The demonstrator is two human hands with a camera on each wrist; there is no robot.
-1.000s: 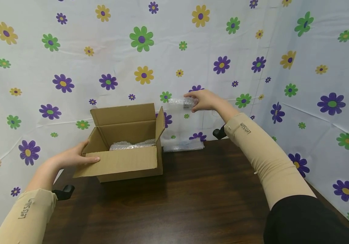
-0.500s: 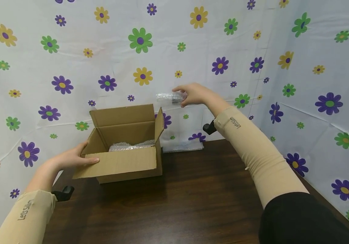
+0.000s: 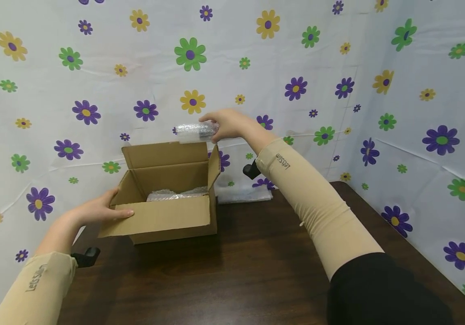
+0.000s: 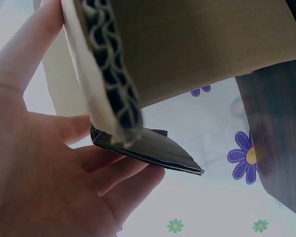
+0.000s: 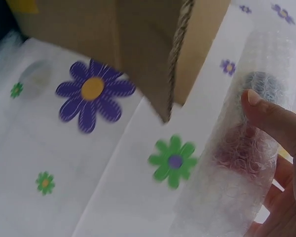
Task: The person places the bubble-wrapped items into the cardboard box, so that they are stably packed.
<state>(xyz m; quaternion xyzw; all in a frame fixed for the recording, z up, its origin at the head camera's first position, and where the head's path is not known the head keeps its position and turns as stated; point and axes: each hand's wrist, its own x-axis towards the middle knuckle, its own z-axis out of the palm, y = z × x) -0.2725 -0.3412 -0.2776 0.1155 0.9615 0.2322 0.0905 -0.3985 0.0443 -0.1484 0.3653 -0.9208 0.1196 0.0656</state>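
An open cardboard box (image 3: 163,198) stands on the dark wooden table (image 3: 256,271), with bubble wrap (image 3: 175,194) lying inside it. My left hand (image 3: 102,208) grips the box's front left flap (image 4: 113,98), thumb over the edge. My right hand (image 3: 226,124) holds a bubble-wrapped cylinder (image 3: 193,132) in the air above the box's back right corner. The right wrist view shows the thumb (image 5: 271,116) pressed on the wrapped cylinder (image 5: 241,148), a dark red shape dim inside it, beside a box flap (image 5: 158,49).
A folded pile of bubble wrap (image 3: 242,193) lies on the table against the back wall, right of the box. Flowered sheets (image 3: 338,67) close off the back and right side. A black clamp (image 3: 86,256) sits at the table's left edge.
My right hand has carried the wrapped cylinder leftwards, from above the bubble wrap pile to over the box's back right corner. The left hand and the box have stayed put.
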